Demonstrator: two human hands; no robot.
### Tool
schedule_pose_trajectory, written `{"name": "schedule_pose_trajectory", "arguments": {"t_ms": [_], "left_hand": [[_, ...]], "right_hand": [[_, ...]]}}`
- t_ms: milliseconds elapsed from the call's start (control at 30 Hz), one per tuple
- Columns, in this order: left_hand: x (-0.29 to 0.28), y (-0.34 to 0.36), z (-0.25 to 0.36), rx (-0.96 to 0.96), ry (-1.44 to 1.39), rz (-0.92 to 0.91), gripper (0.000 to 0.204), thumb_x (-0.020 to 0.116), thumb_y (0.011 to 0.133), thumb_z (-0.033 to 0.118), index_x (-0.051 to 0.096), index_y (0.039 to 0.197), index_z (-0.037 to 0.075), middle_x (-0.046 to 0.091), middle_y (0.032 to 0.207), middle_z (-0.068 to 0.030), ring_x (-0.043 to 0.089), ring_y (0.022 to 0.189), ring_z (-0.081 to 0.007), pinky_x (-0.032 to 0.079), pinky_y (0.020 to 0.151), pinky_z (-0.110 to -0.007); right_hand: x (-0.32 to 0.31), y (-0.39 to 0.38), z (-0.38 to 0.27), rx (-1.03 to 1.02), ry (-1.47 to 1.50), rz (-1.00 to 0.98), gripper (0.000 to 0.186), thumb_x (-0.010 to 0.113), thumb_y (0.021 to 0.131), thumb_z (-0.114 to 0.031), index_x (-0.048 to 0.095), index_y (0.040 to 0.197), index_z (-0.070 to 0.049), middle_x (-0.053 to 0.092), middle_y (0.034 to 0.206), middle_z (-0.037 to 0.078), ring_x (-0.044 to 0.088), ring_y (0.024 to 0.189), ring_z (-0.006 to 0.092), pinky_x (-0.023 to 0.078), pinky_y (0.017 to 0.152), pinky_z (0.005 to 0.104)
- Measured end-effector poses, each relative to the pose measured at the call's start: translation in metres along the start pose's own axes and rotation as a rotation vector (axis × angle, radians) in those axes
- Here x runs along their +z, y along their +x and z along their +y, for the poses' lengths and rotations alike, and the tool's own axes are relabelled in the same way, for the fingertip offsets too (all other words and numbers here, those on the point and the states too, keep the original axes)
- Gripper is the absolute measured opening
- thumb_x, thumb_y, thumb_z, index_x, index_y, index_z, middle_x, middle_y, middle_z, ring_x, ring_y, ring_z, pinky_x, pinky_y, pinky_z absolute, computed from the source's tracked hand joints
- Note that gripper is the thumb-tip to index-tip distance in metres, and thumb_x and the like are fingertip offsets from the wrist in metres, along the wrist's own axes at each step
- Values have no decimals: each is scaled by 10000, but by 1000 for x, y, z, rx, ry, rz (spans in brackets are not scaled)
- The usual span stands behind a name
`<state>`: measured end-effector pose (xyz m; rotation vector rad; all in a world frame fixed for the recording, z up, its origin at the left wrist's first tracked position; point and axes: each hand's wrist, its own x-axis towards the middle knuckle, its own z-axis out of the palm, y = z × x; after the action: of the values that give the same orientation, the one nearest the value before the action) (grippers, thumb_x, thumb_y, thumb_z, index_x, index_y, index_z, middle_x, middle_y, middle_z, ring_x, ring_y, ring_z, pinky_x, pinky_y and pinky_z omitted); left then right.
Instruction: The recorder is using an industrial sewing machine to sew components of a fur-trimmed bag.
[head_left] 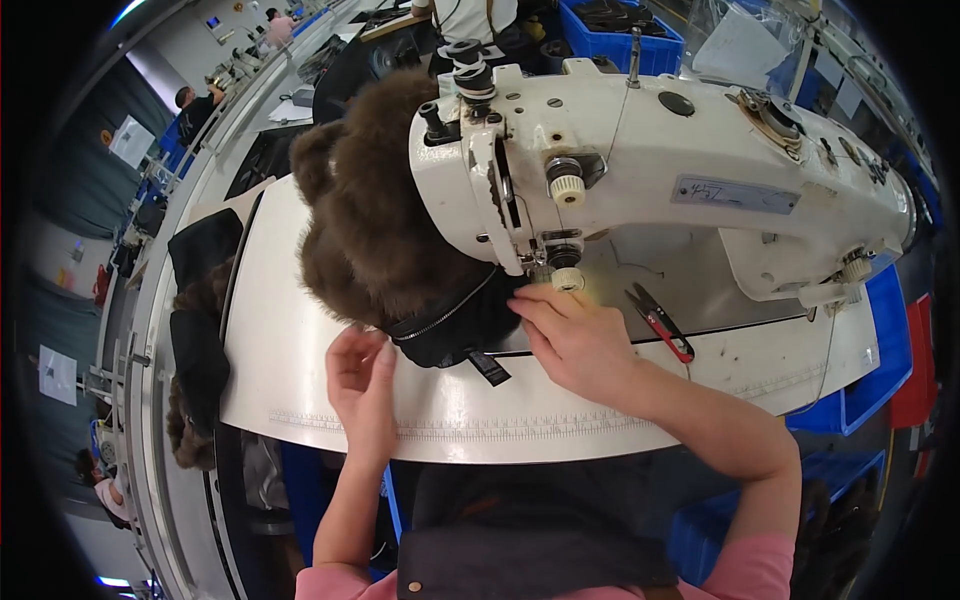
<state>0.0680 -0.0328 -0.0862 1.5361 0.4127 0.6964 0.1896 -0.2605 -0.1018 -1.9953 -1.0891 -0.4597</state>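
A brown furry piece (375,200) with a black lining (465,320), which looks like a fur hat, lies at the needle end of a white sewing machine (640,150). A zipper runs along the black part, and a small black label (490,368) hangs from its near edge. My right hand (580,340) pinches the lining's right edge just below the presser foot. Beside the left edge of the lining is my left hand (362,385), fingers loosely curled and thumb apart, fingertips close to the fabric. The needle point itself is hard to make out.
Thread snips (660,322) with red handles lie on the machine bed, right of my right hand. More black and brown furry pieces (205,340) hang at the table's left. Blue bins (850,350) stand right and behind. Other people are at work far left.
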Motion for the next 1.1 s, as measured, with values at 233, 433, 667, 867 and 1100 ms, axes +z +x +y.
{"name": "schedule_pose_trajectory", "arguments": {"t_ms": [233,433,667,867,1100], "left_hand": [[-5,-7,68,970,602,-314,311,737,807,-42,636,1096,10,635,1103,-98,600,919,-196,496,772,-317],[79,20,82,1179,962,-873,323,705,703,22,691,1026,9,685,1119,-119,657,893,-247,524,763,-357],[82,31,60,1126,1391,-1050,384,635,746,86,646,1112,-32,660,1081,-130,604,864,-261,494,783,-363],[62,33,63,1360,1380,-998,250,621,750,130,649,971,17,580,936,-68,543,884,-200,444,758,-316],[48,55,51,1318,1026,-945,227,682,717,103,662,942,78,665,981,-38,598,875,-187,472,915,-377]], "right_hand": [[5,12,16,66,-208,-169,214,682,862,-161,702,1059,-81,630,934,69,665,788,257,535,600,371],[-9,12,20,3,-68,-259,176,693,849,-211,716,1003,-131,628,898,38,656,775,258,539,633,403],[-16,-1,8,-320,-83,-331,139,678,754,-130,696,892,-125,609,799,43,632,757,228,524,629,380],[-5,-1,7,-25,-63,-34,284,678,786,-100,709,1066,-137,616,725,17,632,634,226,495,521,374],[-4,12,12,-23,-190,-238,371,629,888,-136,615,1255,-92,621,630,39,640,559,237,461,449,372]]}}
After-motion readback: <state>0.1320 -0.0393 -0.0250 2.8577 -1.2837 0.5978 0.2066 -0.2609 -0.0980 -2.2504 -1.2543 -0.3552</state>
